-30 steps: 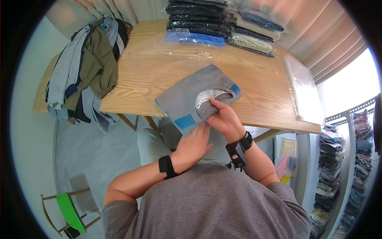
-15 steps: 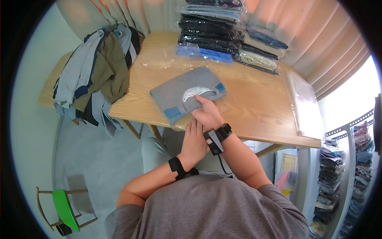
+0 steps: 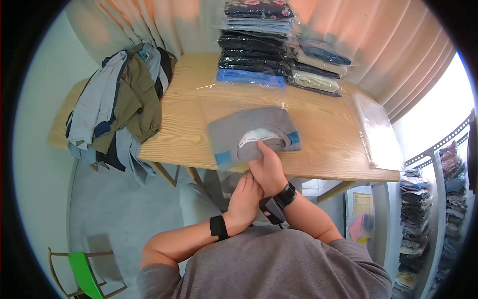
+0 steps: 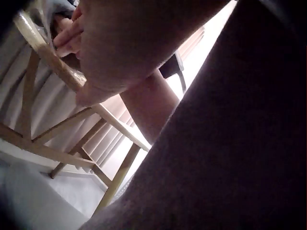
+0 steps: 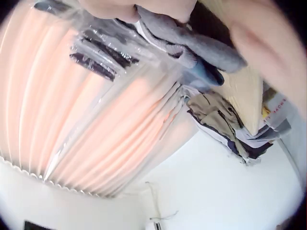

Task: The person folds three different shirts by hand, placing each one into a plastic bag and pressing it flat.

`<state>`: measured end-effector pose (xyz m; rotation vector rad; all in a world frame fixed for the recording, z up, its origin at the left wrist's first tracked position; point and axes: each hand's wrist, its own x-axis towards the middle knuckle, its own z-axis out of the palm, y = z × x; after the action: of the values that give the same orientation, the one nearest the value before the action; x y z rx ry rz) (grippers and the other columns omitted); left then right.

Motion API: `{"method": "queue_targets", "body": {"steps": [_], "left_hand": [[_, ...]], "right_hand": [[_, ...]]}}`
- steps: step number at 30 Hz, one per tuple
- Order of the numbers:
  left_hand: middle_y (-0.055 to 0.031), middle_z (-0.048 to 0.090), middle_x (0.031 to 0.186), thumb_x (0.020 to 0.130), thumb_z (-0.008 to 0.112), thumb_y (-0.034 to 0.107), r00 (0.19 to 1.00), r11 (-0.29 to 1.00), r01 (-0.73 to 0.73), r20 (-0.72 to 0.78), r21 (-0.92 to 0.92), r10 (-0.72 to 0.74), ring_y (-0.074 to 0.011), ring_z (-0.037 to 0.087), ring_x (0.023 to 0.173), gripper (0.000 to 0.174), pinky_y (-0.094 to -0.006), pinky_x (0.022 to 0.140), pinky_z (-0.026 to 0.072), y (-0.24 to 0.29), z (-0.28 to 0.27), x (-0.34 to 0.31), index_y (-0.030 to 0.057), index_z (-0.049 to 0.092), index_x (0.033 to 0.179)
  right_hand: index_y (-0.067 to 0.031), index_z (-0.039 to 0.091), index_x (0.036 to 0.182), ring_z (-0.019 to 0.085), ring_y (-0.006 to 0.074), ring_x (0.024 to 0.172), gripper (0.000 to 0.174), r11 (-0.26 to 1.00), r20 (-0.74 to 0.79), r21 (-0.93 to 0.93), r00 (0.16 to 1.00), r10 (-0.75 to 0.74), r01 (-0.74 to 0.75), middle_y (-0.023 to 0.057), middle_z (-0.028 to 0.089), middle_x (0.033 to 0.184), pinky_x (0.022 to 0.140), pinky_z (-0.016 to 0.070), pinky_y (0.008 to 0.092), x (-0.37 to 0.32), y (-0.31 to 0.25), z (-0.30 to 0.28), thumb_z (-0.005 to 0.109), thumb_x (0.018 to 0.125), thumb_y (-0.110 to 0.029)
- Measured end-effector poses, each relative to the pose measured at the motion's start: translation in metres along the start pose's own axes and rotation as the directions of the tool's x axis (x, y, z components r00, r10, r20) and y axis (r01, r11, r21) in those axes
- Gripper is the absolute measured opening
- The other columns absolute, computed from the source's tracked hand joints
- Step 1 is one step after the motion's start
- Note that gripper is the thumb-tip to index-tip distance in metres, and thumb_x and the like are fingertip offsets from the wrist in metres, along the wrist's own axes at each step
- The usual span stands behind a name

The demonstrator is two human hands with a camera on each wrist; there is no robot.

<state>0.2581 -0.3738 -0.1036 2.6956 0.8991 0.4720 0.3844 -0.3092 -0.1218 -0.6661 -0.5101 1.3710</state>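
A folded grey T-shirt with blue shoulder patches and a pale neck band lies tilted over the table's near edge. Clear plastic film shows around it and hangs below its near side. My right hand grips the shirt at the collar, thumb on top and the other fingers hidden beneath. In the right wrist view, the grey collar is close under that hand. My left hand lies beside the right palm at the shirt's near edge, its fingers straight and close together.
Stacks of bagged folded clothes stand at the back of the wooden table. Loose clothes are heaped at its left end, and a pile of clear bags lies at the right. Shelves of bagged garments stand at right.
The view has shifted. The T-shirt has turned slightly and drawn nearer to the body, with the right thumb still at its collar. More plastic hangs below its near edge.
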Motion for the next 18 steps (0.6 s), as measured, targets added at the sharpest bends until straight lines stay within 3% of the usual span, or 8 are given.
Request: {"method": "queue_targets", "body": {"steps": [2, 7, 8, 9, 10, 11, 12, 18], "left_hand": [[-0.0190, 0.049, 0.121, 0.071, 0.058, 0.022, 0.990, 0.897, -0.090, -0.062, 0.433, 0.129, -0.0338, 0.040, 0.117, 0.054, -0.0404, 0.098, 0.0316, -0.008, 0.017, 0.004, -0.0030, 0.051, 0.118], [-0.0191, 0.050, 0.119, 0.072, 0.057, 0.019, 0.993, 0.934, -0.032, -0.098, 0.357, 0.071, -0.0351, 0.038, 0.121, 0.050, -0.0447, 0.101, 0.0296, -0.016, 0.043, 0.005, -0.0021, 0.053, 0.118], [-0.0198, 0.051, 0.117, 0.076, 0.054, 0.018, 0.984, 0.962, -0.025, -0.165, 0.272, 0.072, -0.0346, 0.039, 0.121, 0.045, -0.0452, 0.100, 0.0309, -0.015, 0.041, 0.006, -0.0033, 0.054, 0.115], [-0.0206, 0.053, 0.116, 0.079, 0.051, 0.016, 0.970, 0.982, -0.021, -0.232, 0.185, 0.064, -0.0342, 0.040, 0.121, 0.040, -0.0458, 0.100, 0.0322, -0.015, 0.040, 0.005, -0.0044, 0.055, 0.113], [-0.0206, 0.053, 0.116, 0.079, 0.051, 0.016, 0.970, 0.982, -0.013, -0.238, 0.189, 0.059, -0.0342, 0.040, 0.121, 0.040, -0.0458, 0.100, 0.0322, -0.015, 0.039, 0.005, -0.0044, 0.055, 0.113], [-0.0215, 0.052, 0.116, 0.079, 0.051, 0.016, 0.979, 0.982, -0.011, -0.197, 0.191, 0.049, -0.0348, 0.040, 0.121, 0.037, -0.0463, 0.100, 0.0318, -0.016, 0.039, 0.004, -0.0038, 0.057, 0.110], [-0.0224, 0.052, 0.117, 0.080, 0.050, 0.016, 0.987, 0.981, -0.010, -0.156, 0.193, 0.041, -0.0354, 0.039, 0.122, 0.034, -0.0469, 0.101, 0.0314, -0.018, 0.039, 0.003, -0.0032, 0.060, 0.107], [-0.0189, 0.056, 0.109, 0.076, 0.051, 0.017, 0.991, 0.941, -0.082, -0.074, 0.329, 0.112, -0.0361, 0.047, 0.112, 0.039, -0.0492, 0.098, 0.0338, -0.021, 0.030, -0.002, -0.0010, 0.058, 0.110]], "right_hand": [[-0.0016, 0.053, 0.106, 0.056, 0.0215, 0.093, 0.020, 0.918, -0.181, 0.365, 0.956, 0.232, -0.154, 0.0085, 0.059, 0.101, 0.082, 0.0448, 0.0310, -0.023, -0.013, 0.016, 0.051, 0.094, -0.017], [0.0005, 0.052, 0.109, 0.055, 0.0221, 0.098, 0.024, 0.856, -0.098, 0.411, 0.919, 0.382, -0.312, 0.0101, 0.058, 0.105, 0.087, 0.0433, 0.0333, -0.010, -0.002, -0.011, 0.051, 0.094, -0.018], [0.0012, 0.051, 0.111, 0.054, 0.0230, 0.102, 0.025, 0.973, -0.038, -0.177, 0.989, 0.142, -0.146, 0.0115, 0.057, 0.109, 0.090, 0.0425, 0.0344, -0.013, -0.007, -0.004, 0.050, 0.094, -0.018], [0.0019, 0.050, 0.112, 0.053, 0.0240, 0.105, 0.026, 0.726, 0.155, -0.676, 0.987, -0.031, 0.129, 0.0128, 0.056, 0.112, 0.092, 0.0418, 0.0355, -0.014, -0.009, 0.001, 0.049, 0.094, -0.017], [0.0019, 0.050, 0.112, 0.053, 0.0240, 0.105, 0.026, 0.726, 0.164, -0.675, 0.986, -0.027, 0.132, 0.0128, 0.056, 0.112, 0.092, 0.0418, 0.0355, -0.003, -0.007, 0.004, 0.049, 0.094, -0.017], [0.0028, 0.049, 0.114, 0.053, 0.0250, 0.107, 0.026, 0.979, -0.001, -0.159, 0.992, 0.125, -0.124, 0.0140, 0.055, 0.115, 0.095, 0.0412, 0.0360, 0.019, -0.003, 0.007, 0.048, 0.095, -0.015], [0.0037, 0.048, 0.116, 0.052, 0.0261, 0.109, 0.027, 0.853, -0.051, 0.435, 0.938, 0.343, -0.288, 0.0152, 0.054, 0.117, 0.097, 0.0405, 0.0366, 0.040, 0.002, 0.007, 0.046, 0.095, -0.014], [0.0055, 0.046, 0.118, 0.050, 0.0278, 0.113, 0.028, 0.817, 0.046, 0.512, 0.958, 0.284, -0.267, 0.0160, 0.051, 0.122, 0.101, 0.0385, 0.0386, 0.106, 0.014, 0.006, 0.042, 0.096, -0.011]]}}
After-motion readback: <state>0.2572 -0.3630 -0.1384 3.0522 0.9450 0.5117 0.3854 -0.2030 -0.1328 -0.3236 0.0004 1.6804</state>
